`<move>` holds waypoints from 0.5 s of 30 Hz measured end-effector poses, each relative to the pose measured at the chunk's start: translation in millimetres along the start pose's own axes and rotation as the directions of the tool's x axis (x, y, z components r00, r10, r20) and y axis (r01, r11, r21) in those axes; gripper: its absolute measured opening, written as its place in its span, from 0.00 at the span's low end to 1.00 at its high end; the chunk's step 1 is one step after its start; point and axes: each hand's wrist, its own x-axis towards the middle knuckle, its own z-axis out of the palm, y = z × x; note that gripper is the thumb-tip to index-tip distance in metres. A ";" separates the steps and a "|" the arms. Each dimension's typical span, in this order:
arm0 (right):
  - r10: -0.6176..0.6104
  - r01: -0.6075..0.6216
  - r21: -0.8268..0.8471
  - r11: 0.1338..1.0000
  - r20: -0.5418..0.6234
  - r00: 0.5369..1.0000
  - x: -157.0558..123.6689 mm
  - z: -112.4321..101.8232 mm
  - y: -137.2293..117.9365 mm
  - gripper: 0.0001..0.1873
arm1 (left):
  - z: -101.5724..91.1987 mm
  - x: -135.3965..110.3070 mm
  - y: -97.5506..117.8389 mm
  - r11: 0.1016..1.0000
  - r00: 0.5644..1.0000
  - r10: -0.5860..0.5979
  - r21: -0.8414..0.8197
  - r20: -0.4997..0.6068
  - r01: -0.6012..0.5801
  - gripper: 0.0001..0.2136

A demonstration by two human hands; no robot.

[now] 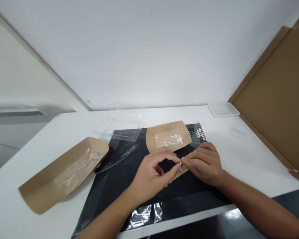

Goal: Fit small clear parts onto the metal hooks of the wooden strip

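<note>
My left hand (155, 174) and my right hand (204, 164) meet above a black mat. Thumb and finger of each are pinched together around a tiny whitish piece (181, 162), too small to name. Partly hidden under the hands is a small tan tray (178, 176). Just behind them stands a brown paper tray (151, 132) with several small white round pieces (176, 138) in it. A sheet of white round dots (202, 134) lies beyond my right hand.
At the left, a long brown paper tray (45, 179) holds clear plastic bags (77, 169). A clear plastic lid (119, 128) overlaps the black mat (109, 186). A shallow translucent container (223, 109) sits at the back right, near an upright cardboard box (279, 99). The white wall closes off the back.
</note>
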 end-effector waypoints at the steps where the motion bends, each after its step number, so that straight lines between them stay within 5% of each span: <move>1: -0.004 0.004 -0.014 1.000 0.009 1.000 0.7 -0.3 -0.4 0.07 | 0.7 0.0 -0.1 1.000 1.000 0.006 0.014 -0.011 -0.006 0.06; 15: 0.008 -0.002 -0.093 0.996 0.065 0.998 -1.2 -1.7 -8.2 0.07 | 5.2 1.3 -1.6 0.958 0.982 0.153 0.261 -0.108 -0.121 0.03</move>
